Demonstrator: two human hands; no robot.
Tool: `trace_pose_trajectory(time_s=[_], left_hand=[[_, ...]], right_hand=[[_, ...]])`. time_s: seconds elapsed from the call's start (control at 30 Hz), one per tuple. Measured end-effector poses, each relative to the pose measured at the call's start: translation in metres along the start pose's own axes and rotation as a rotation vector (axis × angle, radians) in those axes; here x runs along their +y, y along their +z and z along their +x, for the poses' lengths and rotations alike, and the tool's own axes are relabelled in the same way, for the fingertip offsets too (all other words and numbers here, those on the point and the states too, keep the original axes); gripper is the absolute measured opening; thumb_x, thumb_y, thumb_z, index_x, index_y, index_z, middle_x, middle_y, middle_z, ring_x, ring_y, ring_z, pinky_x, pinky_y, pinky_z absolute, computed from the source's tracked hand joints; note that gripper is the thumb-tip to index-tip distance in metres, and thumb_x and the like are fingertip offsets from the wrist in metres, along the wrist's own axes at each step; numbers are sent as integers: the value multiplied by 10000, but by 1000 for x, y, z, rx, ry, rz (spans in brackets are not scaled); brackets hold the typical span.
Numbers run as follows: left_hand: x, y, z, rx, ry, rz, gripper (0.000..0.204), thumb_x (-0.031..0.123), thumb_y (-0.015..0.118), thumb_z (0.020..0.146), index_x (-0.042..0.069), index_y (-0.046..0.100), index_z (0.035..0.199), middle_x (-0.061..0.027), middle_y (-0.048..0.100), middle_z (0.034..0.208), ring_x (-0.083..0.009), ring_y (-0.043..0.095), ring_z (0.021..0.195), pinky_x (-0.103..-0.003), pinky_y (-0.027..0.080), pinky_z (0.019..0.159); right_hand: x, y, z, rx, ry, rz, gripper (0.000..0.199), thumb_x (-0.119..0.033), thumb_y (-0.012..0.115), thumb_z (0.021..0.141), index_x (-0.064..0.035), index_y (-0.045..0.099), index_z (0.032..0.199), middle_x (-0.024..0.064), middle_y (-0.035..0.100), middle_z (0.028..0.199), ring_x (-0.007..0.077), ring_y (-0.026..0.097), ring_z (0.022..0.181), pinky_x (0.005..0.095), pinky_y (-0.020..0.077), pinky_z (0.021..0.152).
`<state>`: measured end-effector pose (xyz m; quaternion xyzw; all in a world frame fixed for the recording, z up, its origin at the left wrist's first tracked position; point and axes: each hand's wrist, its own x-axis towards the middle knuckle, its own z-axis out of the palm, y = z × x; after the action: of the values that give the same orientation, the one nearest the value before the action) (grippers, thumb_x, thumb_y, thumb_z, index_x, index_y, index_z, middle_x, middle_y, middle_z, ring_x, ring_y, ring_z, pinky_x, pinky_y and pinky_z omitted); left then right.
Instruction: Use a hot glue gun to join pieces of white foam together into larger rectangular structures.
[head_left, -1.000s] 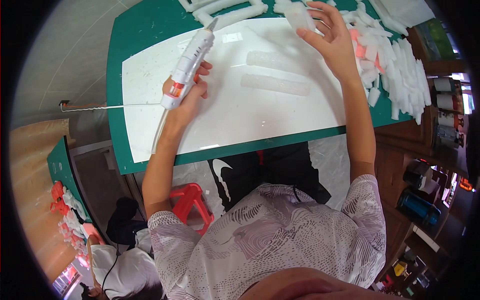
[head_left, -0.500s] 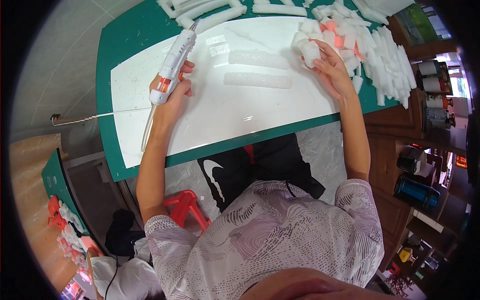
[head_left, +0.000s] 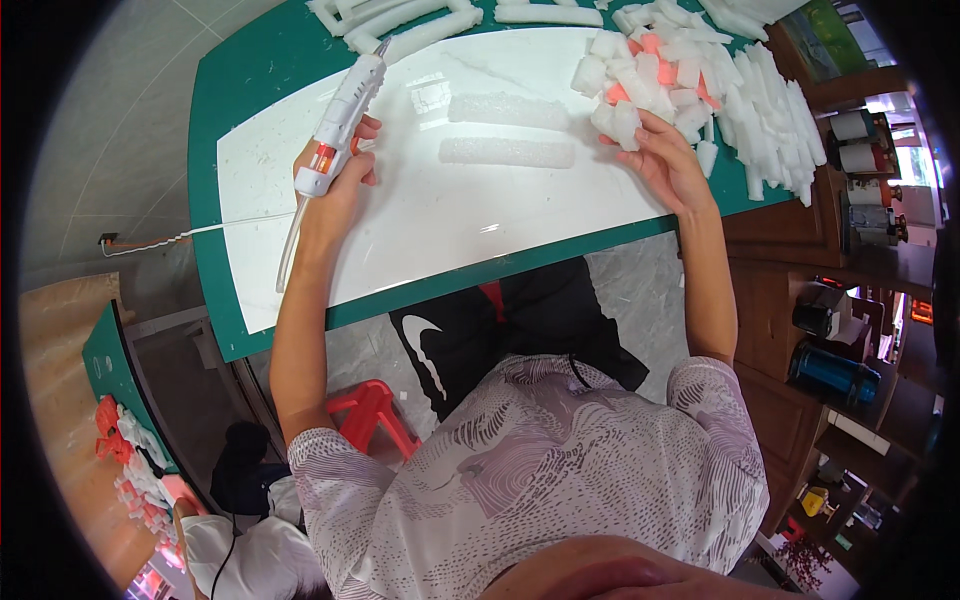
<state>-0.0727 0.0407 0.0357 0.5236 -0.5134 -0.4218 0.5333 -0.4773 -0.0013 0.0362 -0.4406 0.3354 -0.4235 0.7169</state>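
In my left hand [head_left: 345, 170] is a white hot glue gun [head_left: 345, 120] with orange parts, its nozzle pointing to the far side of the table. My fingers wrap round its handle, and a white cord trails from its lower end. My right hand [head_left: 668, 165] pinches a white foam block [head_left: 618, 124] between thumb and fingers, at the near edge of a pile of cut foam pieces [head_left: 650, 75], white and coral. Between my hands, two translucent white foam strips, a far strip [head_left: 508, 111] and a near strip [head_left: 507, 153], lie apart and roughly parallel on the glossy white board [head_left: 430, 230].
The board rests on a green table [head_left: 215, 90]. Long foam strips [head_left: 775, 125] are heaped at the right, and joined foam bars [head_left: 425, 38] lie at the far edge. A red stool [head_left: 370, 415] stands below left. Another person [head_left: 245, 550] sits at lower left. Wooden shelves [head_left: 790, 370] stand at right.
My right hand has come slightly nearer to me with the foam block, showing more of the pile behind it. The glue gun stays in nearly the same place in my left hand.
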Motion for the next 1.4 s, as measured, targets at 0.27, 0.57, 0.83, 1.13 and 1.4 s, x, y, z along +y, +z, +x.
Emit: trace_pose_trajectory(time_s=[0.27,0.57,0.83,1.13,1.4], left_hand=[[2,2,0,8,-38,36,269,-27,592,779,-6,657,1039,-119,676,1062,-137,591,682,-285,517,640],[-1,-1,0,6,-17,38,262,-21,594,784,-6,652,1039,-123,675,1085,-130,584,666,-278,522,625],[-1,-1,1,4,-26,41,254,-8,605,784,-4,657,1033,-124,680,1079,-130,584,654,-277,523,621],[2,0,0,-2,-28,56,250,-5,603,789,-8,658,1033,-119,682,1070,-130,586,658,-278,521,623],[2,0,0,-5,-27,46,249,-8,602,791,-8,659,1033,-113,681,1060,-128,580,654,-277,519,629]], right_hand=[[7,2,-22,119,119,-103,368,-77,489,1034,94,466,1359,159,570,1321,238,587,1201,392,492,1072],[-10,21,-28,69,174,-597,278,-114,528,1025,10,594,1266,93,598,1276,177,599,1136,303,527,968],[-8,31,-27,13,72,-821,211,-83,527,1012,19,614,1174,73,609,1139,140,588,1014,288,533,870],[-11,41,-30,26,54,-800,222,-86,537,995,34,610,1168,87,647,1110,147,626,948,277,528,839],[-23,36,-28,43,71,-800,254,-133,545,1009,16,610,1204,64,651,1086,122,618,918,249,494,853]])
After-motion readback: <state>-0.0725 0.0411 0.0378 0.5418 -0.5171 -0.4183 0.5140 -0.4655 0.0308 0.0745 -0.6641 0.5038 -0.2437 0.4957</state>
